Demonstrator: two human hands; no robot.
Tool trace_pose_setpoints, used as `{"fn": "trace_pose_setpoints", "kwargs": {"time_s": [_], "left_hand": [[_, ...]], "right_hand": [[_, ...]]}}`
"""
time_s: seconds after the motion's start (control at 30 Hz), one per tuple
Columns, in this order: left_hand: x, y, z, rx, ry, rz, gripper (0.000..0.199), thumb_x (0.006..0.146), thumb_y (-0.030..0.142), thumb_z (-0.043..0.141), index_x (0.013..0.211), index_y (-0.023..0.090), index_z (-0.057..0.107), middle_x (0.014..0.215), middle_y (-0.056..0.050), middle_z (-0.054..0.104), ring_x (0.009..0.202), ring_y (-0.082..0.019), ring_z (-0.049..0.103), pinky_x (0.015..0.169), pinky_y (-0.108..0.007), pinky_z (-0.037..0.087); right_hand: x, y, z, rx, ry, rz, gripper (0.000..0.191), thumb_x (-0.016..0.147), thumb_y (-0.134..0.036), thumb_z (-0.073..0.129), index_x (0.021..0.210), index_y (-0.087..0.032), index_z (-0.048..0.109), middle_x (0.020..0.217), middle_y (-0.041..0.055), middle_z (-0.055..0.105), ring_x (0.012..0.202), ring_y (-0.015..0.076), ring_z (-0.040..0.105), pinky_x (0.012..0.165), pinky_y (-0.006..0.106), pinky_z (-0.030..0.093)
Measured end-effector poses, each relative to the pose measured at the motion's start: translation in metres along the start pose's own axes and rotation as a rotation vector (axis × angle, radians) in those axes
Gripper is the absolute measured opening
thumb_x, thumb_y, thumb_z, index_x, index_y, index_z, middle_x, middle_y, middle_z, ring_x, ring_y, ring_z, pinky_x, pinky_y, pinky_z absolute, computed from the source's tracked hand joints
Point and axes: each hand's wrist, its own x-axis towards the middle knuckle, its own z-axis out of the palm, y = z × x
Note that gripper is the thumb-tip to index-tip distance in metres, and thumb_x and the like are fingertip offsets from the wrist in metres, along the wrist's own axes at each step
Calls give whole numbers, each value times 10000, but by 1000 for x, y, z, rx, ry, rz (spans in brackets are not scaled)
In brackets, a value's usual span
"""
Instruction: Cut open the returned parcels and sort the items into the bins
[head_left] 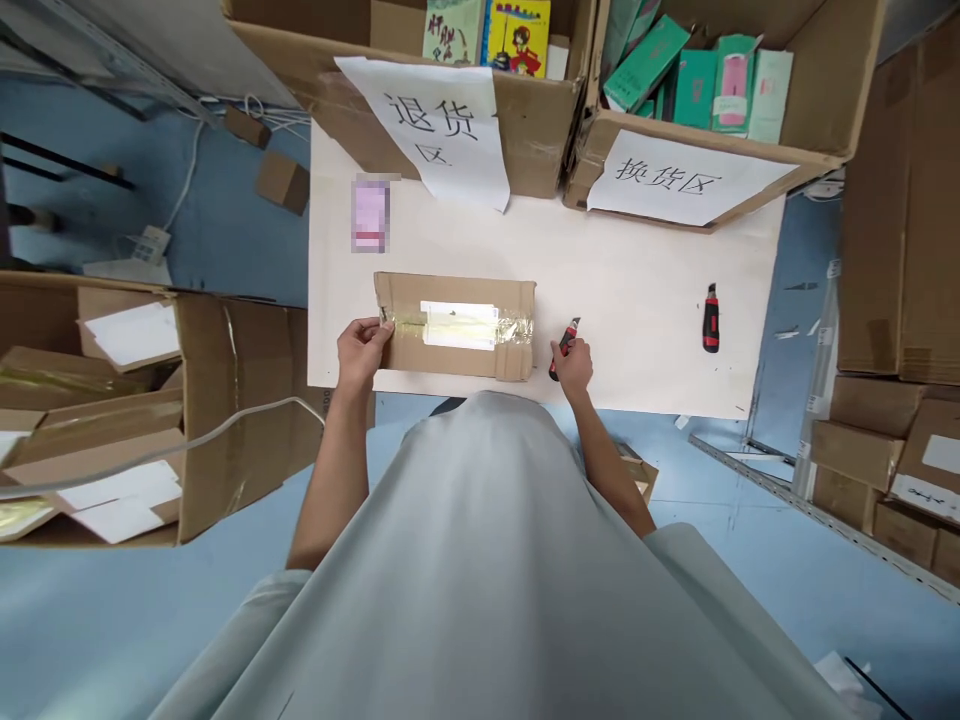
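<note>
A taped cardboard box (pixel 405 355) with a white label (pixel 459 325) lies flat near the front edge of the white table (pixel 645 300). My left hand (pixel 363 350) grips its left end, thumb on top and fingers at the side. Just off the box's right end, my right hand (pixel 574 366) is closed around a red and black utility knife (pixel 568 336), whose tip points away from me. Farther right a second utility knife (pixel 711 322) rests on the table, untouched.
At the back stand two open cartons with handwritten paper signs, one holding books (pixel 517 40), the other green boxes (pixel 696 88). A blurred pink item (pixel 370 214) lies back left. Left of the table is a large carton (pixel 247 400) with flattened packaging; stacked boxes (pixel 862 440) stand right.
</note>
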Motion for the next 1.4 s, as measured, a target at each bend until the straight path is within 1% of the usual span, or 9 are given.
{"fn": "trace_pose_setpoints", "kwargs": {"time_s": [0.27, 0.4, 0.53, 0.67, 0.8, 0.93, 1.1, 1.27, 1.4], "left_hand": [[4, -9, 4, -2, 43, 35, 449, 763, 547, 944, 958, 243, 676, 922, -43, 761, 966, -252, 732, 966, -391, 628], [7, -9, 3, -32, 19, 10, 450, 761, 519, 963, 966, 239, 676, 941, -47, 757, 977, -258, 735, 970, -405, 634], [5, -6, 8, -36, -57, 2, 364, 796, 435, 923, 994, 226, 701, 959, -54, 756, 973, -250, 731, 958, -400, 639], [-3, 1, 16, -38, -196, 32, 281, 844, 333, 849, 1053, 202, 713, 1066, -78, 778, 1063, -256, 751, 991, -386, 641], [-6, 7, 15, -68, -337, 78, 281, 877, 308, 828, 1104, 180, 724, 1157, -95, 789, 1137, -265, 767, 1044, -386, 636], [-2, 8, 7, -28, -397, 134, 309, 911, 355, 840, 1147, 177, 752, 1213, -104, 800, 1147, -282, 777, 1012, -396, 655], [7, 6, 1, -78, -499, 135, 300, 879, 321, 872, 1123, 170, 783, 1229, -120, 820, 1099, -305, 810, 984, -428, 676], [12, 3, 2, -169, -569, 89, 260, 868, 240, 871, 1105, 168, 793, 1197, -115, 814, 1095, -313, 820, 1021, -448, 670], [10, 5, 4, -177, -577, 72, 251, 873, 222, 852, 1109, 161, 791, 1189, -113, 825, 1090, -329, 834, 1017, -463, 674]], "right_hand": [[25, 18, 18, 29, 20, -10, 442, 869, -283, 759, 1259, -230, 558, 1342, 160, 688, 1101, 307, 739, 973, 439, 600], [21, 17, -2, 108, -43, 15, 499, 831, -279, 748, 1293, -215, 570, 1220, 116, 776, 1051, 278, 752, 990, 400, 584], [5, 14, -27, 227, 17, -22, 373, 876, -344, 663, 1227, -227, 617, 1223, 106, 806, 927, 231, 744, 904, 366, 595], [-16, 1, -55, 381, 68, -133, 329, 978, -483, 571, 1184, -237, 639, 1020, 55, 790, 752, 202, 710, 766, 350, 605], [-47, -35, -86, 471, 75, -316, 518, 1071, -678, 528, 1369, -267, 630, 984, 24, 783, 656, 179, 690, 660, 321, 581], [-84, -92, -100, 263, -52, -484, 601, 1129, -733, 508, 1509, -291, 657, 1034, 25, 827, 738, 197, 740, 727, 331, 607], [-111, -156, -67, -167, -242, -804, 471, 1181, -609, 541, 1499, -337, 758, 1285, 32, 858, 1138, 288, 801, 971, 360, 608], [-117, -196, -28, -575, -314, -894, 422, 1196, -442, 589, 1589, -340, 703, 1100, 51, 831, 970, 276, 787, 876, 334, 553], [-125, -220, -21, -837, -307, -862, 399, 1211, -422, 561, 1574, -328, 698, 1125, 83, 818, 908, 273, 771, 831, 347, 504]]}}
